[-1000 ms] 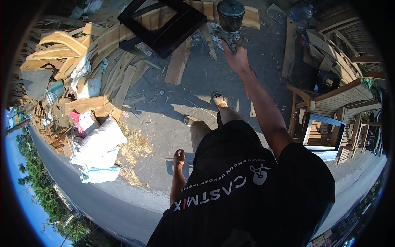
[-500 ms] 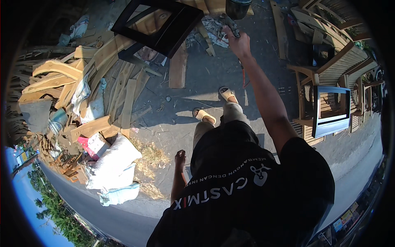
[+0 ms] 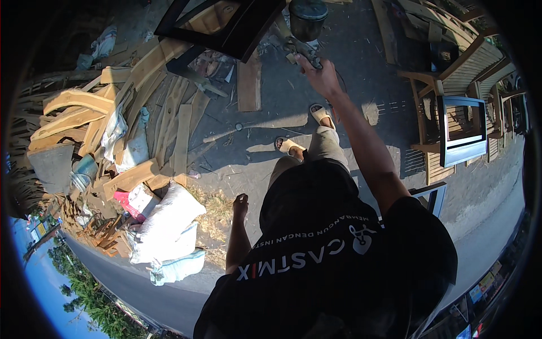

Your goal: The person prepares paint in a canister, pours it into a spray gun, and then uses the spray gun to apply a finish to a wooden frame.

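Observation:
My right hand (image 3: 320, 78) reaches ahead, its fingers wrapped round the handle of a dark spray gun (image 3: 299, 52). A thin hose hangs beside the wrist. Just beyond the tool is a dark bucket (image 3: 308, 22). Ahead and to the left of that hand stands a black rectangular frame (image 3: 248, 28) with an opening through it; the tool is apart from it. My left hand (image 3: 241, 207) hangs low at my side, small in view, with its fingers curled in and nothing showing in them.
Wooden boards and offcuts (image 3: 164, 118) are heaped on the left, with white sacks (image 3: 169, 217) nearer me. A plank (image 3: 249, 85) lies ahead on the ground. To the right, a grey-black frame (image 3: 463, 131) leans on slatted wooden furniture (image 3: 471, 70); another frame (image 3: 436, 199) shows beside my shoulder.
The spray gun has swung leftward in my right hand, and that hand has come slightly nearer. My feet have shifted. A second frame now shows by my right shoulder.

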A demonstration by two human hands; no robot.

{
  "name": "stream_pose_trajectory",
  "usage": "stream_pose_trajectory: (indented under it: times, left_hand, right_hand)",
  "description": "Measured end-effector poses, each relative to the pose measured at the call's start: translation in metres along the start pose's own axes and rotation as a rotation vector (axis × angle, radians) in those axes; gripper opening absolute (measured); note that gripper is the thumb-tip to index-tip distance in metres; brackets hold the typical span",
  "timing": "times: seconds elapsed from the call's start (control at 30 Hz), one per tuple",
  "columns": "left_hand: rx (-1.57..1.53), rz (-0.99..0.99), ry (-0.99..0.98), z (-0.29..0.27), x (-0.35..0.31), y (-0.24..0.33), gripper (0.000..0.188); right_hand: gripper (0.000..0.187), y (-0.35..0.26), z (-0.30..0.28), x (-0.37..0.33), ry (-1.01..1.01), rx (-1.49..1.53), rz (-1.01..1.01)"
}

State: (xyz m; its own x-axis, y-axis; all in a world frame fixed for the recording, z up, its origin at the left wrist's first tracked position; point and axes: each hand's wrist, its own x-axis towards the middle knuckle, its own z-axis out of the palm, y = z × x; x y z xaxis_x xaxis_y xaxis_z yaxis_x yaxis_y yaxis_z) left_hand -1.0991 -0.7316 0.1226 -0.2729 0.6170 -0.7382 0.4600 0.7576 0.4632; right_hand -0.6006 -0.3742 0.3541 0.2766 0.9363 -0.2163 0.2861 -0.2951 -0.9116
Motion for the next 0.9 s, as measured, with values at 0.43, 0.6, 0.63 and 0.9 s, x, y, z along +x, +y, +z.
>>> stream_pose_trajectory:
  times: [0.43, 0.6, 0.63, 0.9]
  left_hand:
    - [0.059, -0.019, -0.072, 0.000, 0.013, 0.004, 0.033]
    - [0.054, -0.033, -0.057, -0.009, 0.008, 0.002, 0.033]
    - [0.043, -0.046, -0.062, -0.008, 0.008, 0.003, 0.033]
    - [0.032, 0.031, -0.036, -0.011, 0.018, -0.017, 0.039]
  right_hand:
    - [0.047, 0.020, 0.048, -0.050, -0.175, -0.006, -0.084]
    - [0.047, 0.017, 0.059, -0.061, -0.044, -0.083, -0.222]
    - [0.047, 0.018, 0.059, -0.063, -0.041, -0.087, -0.220]
    - [0.048, 0.009, 0.056, -0.056, -0.142, 0.024, -0.007]
